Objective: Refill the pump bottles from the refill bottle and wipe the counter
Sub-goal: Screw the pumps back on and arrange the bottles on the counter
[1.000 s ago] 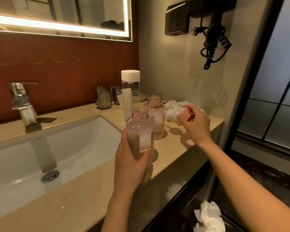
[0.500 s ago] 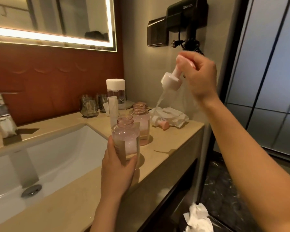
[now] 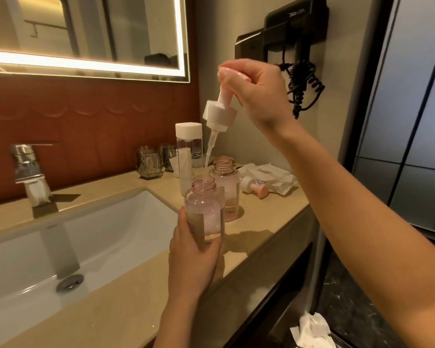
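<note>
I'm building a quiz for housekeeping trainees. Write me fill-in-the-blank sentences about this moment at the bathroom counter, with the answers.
1. The right hand holds a pump with its tube pointing ____.
2. The left hand grips the near pink bottle; the far pink bottle stands on the ____.
3. The tall clear bottle has a ____ cap.
4. A second pump lies on its ____.
Answers: down; counter; white; side.

Hotel bathroom, sink (image 3: 111, 237), lit mirror (image 3: 86, 33), wall hairdryer (image 3: 294, 28)
</note>
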The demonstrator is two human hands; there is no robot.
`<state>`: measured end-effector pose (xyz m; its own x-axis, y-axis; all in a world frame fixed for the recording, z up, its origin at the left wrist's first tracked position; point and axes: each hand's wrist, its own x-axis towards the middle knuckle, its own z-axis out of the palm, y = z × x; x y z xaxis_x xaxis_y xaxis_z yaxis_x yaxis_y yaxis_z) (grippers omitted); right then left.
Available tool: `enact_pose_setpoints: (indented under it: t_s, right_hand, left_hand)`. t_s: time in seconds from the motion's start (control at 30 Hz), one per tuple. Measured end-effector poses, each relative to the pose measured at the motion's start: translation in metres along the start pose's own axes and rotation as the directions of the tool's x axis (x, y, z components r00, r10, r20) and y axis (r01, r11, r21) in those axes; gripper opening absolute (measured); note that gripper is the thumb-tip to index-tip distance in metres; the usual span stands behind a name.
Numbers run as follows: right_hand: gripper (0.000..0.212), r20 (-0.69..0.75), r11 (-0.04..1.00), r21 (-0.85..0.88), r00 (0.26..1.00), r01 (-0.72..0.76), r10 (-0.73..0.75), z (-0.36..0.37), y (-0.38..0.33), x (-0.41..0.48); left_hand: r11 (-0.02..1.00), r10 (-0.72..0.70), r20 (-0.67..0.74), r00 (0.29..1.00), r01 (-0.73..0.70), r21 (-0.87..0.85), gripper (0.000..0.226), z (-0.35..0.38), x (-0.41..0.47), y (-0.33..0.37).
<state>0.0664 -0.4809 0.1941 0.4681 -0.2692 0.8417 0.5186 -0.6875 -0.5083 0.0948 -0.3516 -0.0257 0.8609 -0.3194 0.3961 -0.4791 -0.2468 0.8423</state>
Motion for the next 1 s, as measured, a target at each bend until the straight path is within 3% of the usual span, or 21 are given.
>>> enact_pose_setpoints:
  t_s: [0.27,0.43,0.67,1.0]
  right_hand:
    - [0.018,0.271,0.987,-0.086,0.95,-0.137,0.155,0.03,0.03,-0.033]
    - [0.03,0.213,0.987,-0.007,0.964,-0.161,0.159,0.039,0.045,-0.049]
    - [0.045,0.298,0.983,0.018,0.939,-0.185,0.171,0.04,0.047,-0.059]
    - [0.044,0.347,0.969,0.063,0.915,-0.24,0.204,0.038,0.056,-0.085]
  left_hand:
    - [1.0,-0.008,0.005,1.0,0.008,-0.01,0.088,0.001,0.001,-0.002]
    - [1.0,-0.006,0.011,1.0,0.006,-0.015,0.089,0.001,0.001,-0.002]
    - [1.0,-0.023,0.011,1.0,0.024,-0.018,0.088,0.002,0.002,-0.002]
    - [0.999,-0.039,0.023,0.999,0.039,-0.027,0.091,0.002,0.001,0.001]
